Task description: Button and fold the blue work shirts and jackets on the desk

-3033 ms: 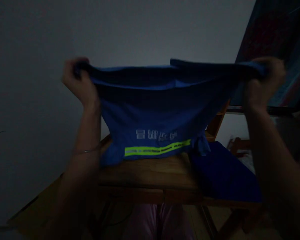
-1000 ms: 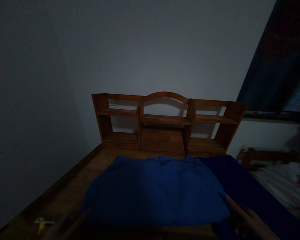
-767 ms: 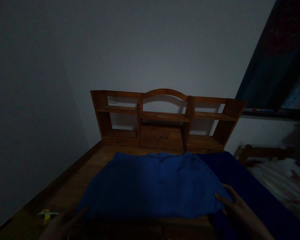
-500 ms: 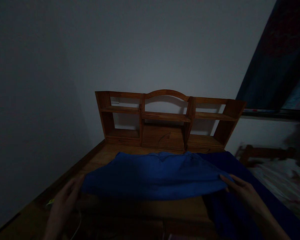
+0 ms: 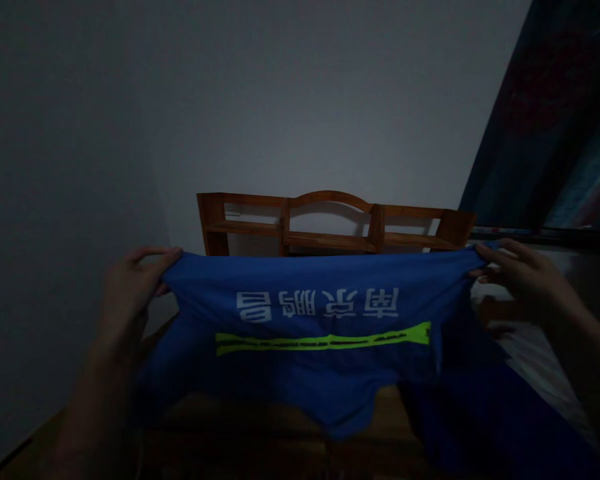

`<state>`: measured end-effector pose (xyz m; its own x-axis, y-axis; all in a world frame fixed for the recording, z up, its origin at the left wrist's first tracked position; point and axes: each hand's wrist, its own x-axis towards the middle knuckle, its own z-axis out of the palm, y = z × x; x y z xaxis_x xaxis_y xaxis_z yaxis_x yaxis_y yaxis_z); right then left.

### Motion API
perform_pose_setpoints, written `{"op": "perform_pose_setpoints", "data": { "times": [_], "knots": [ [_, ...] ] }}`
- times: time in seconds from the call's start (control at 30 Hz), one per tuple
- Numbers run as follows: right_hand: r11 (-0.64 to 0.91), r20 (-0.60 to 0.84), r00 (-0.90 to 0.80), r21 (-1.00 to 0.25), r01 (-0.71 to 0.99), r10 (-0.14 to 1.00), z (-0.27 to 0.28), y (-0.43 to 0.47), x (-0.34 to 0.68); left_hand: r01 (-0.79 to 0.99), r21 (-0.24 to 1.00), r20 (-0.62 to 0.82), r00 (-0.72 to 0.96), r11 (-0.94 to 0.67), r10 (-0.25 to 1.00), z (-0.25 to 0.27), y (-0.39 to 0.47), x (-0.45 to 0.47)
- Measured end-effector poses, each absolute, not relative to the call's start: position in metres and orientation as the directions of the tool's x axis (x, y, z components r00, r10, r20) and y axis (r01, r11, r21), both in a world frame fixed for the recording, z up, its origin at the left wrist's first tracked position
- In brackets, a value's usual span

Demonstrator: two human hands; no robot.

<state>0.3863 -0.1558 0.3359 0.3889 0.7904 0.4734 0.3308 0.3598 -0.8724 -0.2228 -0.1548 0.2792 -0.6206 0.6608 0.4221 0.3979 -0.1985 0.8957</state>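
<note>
A blue shirt (image 5: pixel 300 373) hangs stretched between my two hands, raised above the wooden desk. White characters, upside down, and a yellow-green strip (image 5: pixel 325 343) show on its face. My left hand (image 5: pixel 139 280) pinches one top corner between thumb and fingers. At the opposite corner my right hand (image 5: pixel 523 273) grips the cloth the same way. The upper edge is pulled nearly straight, while the lower part droops in loose folds over the desk.
Behind the cloth a wooden shelf unit (image 5: pixel 330 197) stands against the pale wall (image 5: pixel 305 100). Dark blue fabric (image 5: pixel 510 420) lies at the right. Beyond it is a bed with pale bedding (image 5: pixel 545 360). A dark curtain (image 5: pixel 535 113) hangs at the upper right.
Both hands have risen, lifting the blue shirt off the desk. Its printed face with the characters and yellow-green strip has come into view, covering the lower shelves.
</note>
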Motion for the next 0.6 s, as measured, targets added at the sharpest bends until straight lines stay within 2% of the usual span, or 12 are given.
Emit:
{"op": "perform_pose_setpoints", "data": {
  "times": [0.1,0.2,0.33,0.37,0.43,0.53,0.6],
  "knots": [
    [0.339,0.488,0.287,-0.832,0.439,0.824,0.362,-0.160,0.398,0.301,0.910,0.400,-0.450,-0.286,0.799,0.303,-0.149,-0.241],
    [0.251,0.412,0.235,-0.825,0.507,0.881,0.374,-0.147,0.409,0.216,0.926,0.364,-0.292,-0.310,0.884,0.319,-0.131,-0.249],
    [0.160,0.261,0.204,-0.898,0.409,0.943,0.376,-0.110,0.409,0.205,0.933,0.336,-0.211,-0.295,0.918,0.332,-0.093,-0.236],
    [0.183,0.273,0.208,-0.911,0.369,0.939,0.377,-0.102,0.406,0.215,0.921,0.369,-0.214,-0.325,0.905,0.336,-0.084,-0.231],
    [0.294,0.383,0.277,-0.903,0.314,0.881,0.380,-0.091,0.398,0.262,0.862,0.495,-0.254,-0.434,0.831,0.342,-0.073,-0.220],
    [0.508,0.617,0.391,-0.786,0.352,0.683,0.383,-0.094,0.386,0.375,0.700,0.714,-0.326,-0.608,0.620,0.347,-0.077,-0.210],
    [0.583,0.701,0.404,-0.714,0.388,0.588,0.376,-0.110,0.382,0.431,0.620,0.785,-0.356,-0.655,0.507,0.338,-0.094,-0.208]
  ]
}}
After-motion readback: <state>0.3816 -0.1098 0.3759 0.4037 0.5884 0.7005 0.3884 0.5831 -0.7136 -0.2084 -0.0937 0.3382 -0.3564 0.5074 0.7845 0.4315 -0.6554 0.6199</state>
